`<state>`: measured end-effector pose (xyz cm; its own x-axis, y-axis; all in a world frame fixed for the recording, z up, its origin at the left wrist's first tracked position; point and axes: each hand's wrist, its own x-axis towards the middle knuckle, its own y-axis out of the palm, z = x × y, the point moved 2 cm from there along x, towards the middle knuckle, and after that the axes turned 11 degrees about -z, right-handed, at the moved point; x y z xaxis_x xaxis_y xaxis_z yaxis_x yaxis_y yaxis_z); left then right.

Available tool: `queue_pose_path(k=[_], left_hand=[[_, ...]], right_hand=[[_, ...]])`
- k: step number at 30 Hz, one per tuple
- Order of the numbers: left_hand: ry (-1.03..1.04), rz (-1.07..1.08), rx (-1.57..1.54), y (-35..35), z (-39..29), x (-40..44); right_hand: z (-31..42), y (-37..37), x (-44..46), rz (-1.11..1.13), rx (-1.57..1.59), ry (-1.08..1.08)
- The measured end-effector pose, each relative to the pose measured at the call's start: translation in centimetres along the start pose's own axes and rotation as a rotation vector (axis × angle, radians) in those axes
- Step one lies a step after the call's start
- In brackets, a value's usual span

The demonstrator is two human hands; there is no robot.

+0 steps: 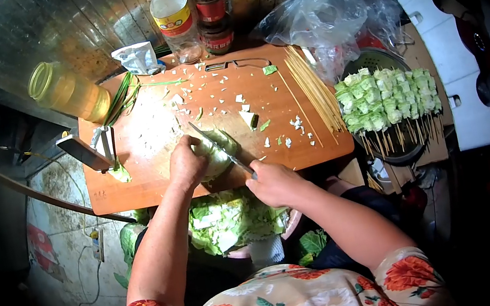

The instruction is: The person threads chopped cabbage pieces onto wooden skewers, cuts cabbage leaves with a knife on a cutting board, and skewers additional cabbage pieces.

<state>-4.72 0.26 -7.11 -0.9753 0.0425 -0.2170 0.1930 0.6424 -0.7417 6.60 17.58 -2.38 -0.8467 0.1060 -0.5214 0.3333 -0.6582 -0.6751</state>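
Note:
A pale green cabbage piece lies near the front edge of the wooden board. My left hand is closed on its left side. My right hand grips the handle of a knife, whose blade slants up and left across the cabbage. Small cabbage scraps and a larger wedge are scattered on the board beyond. Below the board's front edge, cut cabbage leaves are heaped in a container, partly hidden by my arms.
Bare skewers lie at the board's right, beside skewered cabbage over a metal basin. A bottle, red-lidded jars and a plastic bag stand behind. On the left are a glass jar and a propped phone.

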Motion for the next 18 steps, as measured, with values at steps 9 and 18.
queue_pose_path(k=[9,18], left_hand=[[-0.087,-0.256,0.048,-2.5,3.6,2.4],[0.591,-0.214,-0.003,1.1,-1.4,-0.2]], right_hand=[[0.1,1.0,-0.7,-0.075,0.024,-0.015],[-1.6,0.3,-1.6,-0.410,0.347,-0.155]])
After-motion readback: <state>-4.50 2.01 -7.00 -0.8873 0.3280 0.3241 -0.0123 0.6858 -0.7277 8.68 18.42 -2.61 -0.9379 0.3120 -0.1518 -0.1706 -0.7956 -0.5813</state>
